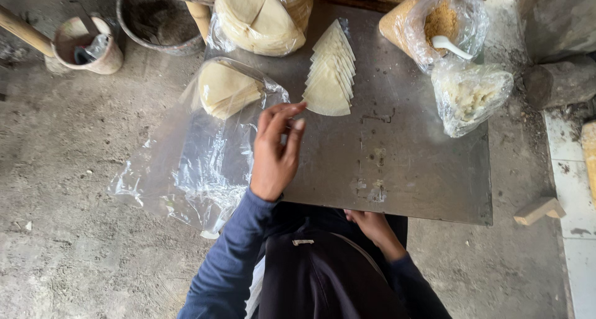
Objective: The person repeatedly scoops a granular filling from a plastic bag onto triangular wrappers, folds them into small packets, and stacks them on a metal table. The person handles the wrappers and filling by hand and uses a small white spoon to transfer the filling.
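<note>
Left hand (275, 150) open, empty, fingers loosely curled near the fanned wrapper stack (331, 72); right hand (367, 223) at the tray's (428, 176) near edge, grip unclear — a careless reach could scatter the fan.

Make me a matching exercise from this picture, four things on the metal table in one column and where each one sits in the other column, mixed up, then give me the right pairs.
Things:
1. fanned row of pale triangular dough sheets
2. white plastic spoon
3. clear plastic bag of white crumbly filling
4. left hand

Places:
A. inside the clear bag of brown crumbs
B. raised over the grey metal table, just below the dough row
C. right edge of the table, below the crumb bag
D. middle of the table's far half

Pairs: 1-D, 2-A, 3-C, 4-B
</note>
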